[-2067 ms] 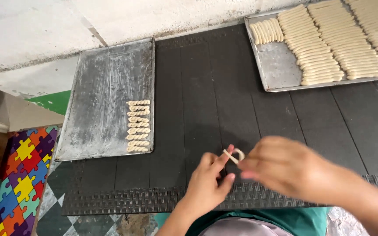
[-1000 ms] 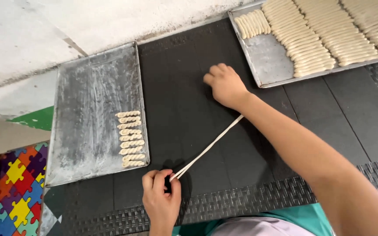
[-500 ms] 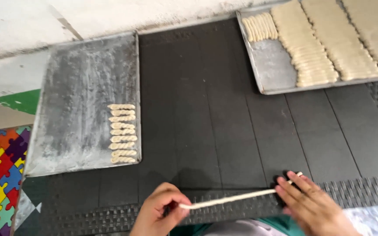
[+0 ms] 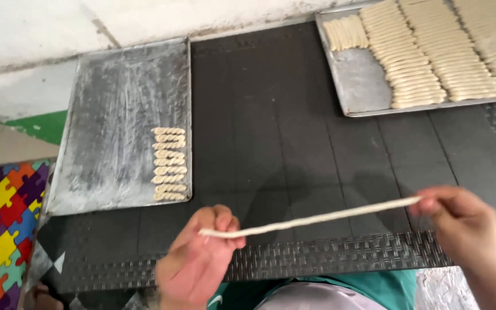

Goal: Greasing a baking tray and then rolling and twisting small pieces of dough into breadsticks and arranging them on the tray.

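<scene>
Dough rope (image 4: pixel 311 219) stretched thin between both hands, held in the air just above the near edge of the dark mat (image 4: pixel 271 138). Left hand (image 4: pixel 199 258) pinches one end between thumb and fingertips, closed on it; right hand (image 4: pixel 460 227) pinches the other end, also closed on it. The right end sits slightly higher than the left.

To do this well: keep both pinches right at the tips, pull evenly, no jerks, since the rope looks thin enough to snap mid-span (my judgement). Keep it level so it doesn't sag onto the mat.

Look: pale cream, smooth, roughly even thickness, a little uneven near the left pinch, slight bow along its length.

Outward from the left grip: floured grey tray (image 4: pixel 116 115) up and to the left, with a short column of twisted dough pieces (image 4: pixel 169 163) along its right side. Up from the right grip: second tray (image 4: pixel 363 86) packed with rows of plain dough sticks (image 4: pixel 443 51). Puzzle-pattern floor mat (image 4: pixel 1 224) far left.
</scene>
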